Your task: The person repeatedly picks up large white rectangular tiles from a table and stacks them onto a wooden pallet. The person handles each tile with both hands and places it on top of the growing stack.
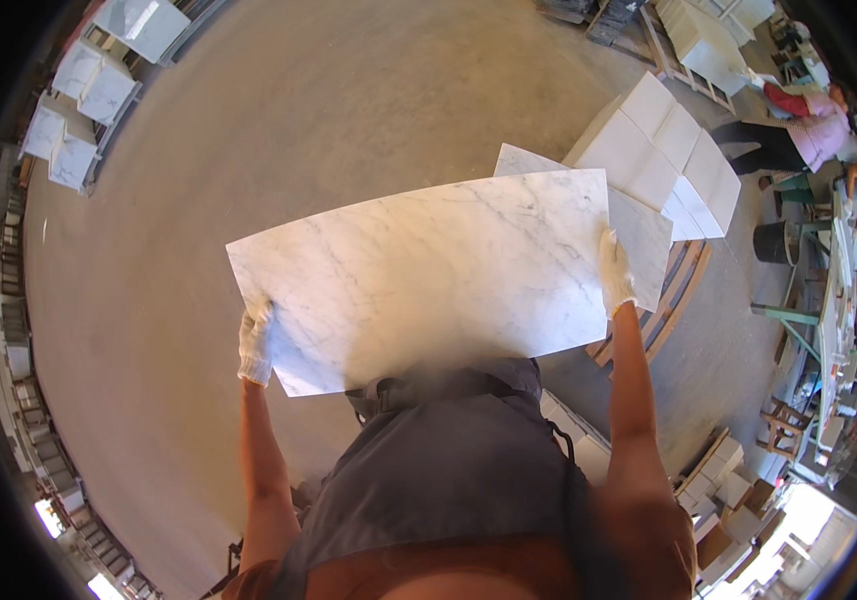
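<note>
A large rectangular marble slab (428, 265), white with grey veins, spans the space in front of my waist. My left hand (256, 340), in a white knitted glove, grips its left short edge. On the right short edge my right hand (615, 270), gloved the same way, is closed too. Fingers beneath the slab are hidden on both sides. Behind its right end lies another grey-veined slab (648, 240), partly covered, beside a stack of white boxes (638, 140). The near edge of the held slab comes close to my dark apron (438, 470).
A wooden pallet (678, 295) sits under the boxes at right. Stacked marble pieces (98, 85) stand at far left. A person in a pink top (816, 130) works at far right, near a black bucket (775, 242) and a long workbench (833, 310). Concrete floor (148, 300) stretches leftward.
</note>
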Tool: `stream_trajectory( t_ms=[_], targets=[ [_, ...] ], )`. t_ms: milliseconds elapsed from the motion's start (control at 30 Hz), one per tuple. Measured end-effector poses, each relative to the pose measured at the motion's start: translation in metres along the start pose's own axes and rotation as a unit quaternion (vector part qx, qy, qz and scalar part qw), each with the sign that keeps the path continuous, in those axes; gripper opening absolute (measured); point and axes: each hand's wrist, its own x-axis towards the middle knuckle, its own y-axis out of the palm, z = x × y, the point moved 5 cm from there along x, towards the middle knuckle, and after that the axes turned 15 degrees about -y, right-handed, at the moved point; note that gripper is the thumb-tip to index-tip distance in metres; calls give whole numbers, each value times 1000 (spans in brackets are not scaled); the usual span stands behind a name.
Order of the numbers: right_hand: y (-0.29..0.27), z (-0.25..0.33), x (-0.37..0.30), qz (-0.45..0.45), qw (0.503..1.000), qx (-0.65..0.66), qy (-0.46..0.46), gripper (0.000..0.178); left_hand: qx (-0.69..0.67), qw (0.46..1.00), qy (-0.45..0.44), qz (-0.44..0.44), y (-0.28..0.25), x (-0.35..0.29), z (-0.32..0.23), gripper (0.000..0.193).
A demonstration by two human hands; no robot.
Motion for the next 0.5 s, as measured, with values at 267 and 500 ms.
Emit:
stream_trajectory(
  t_ms=[267,500],
  targets=[
    [-15,35,-9,55,994,-61,77,62,6,1000,-2,12,12,20,5,45],
    [-21,43,-4,35,997,-66,9,56,12,1000,22,15,12,29,7,48]
  ],
)
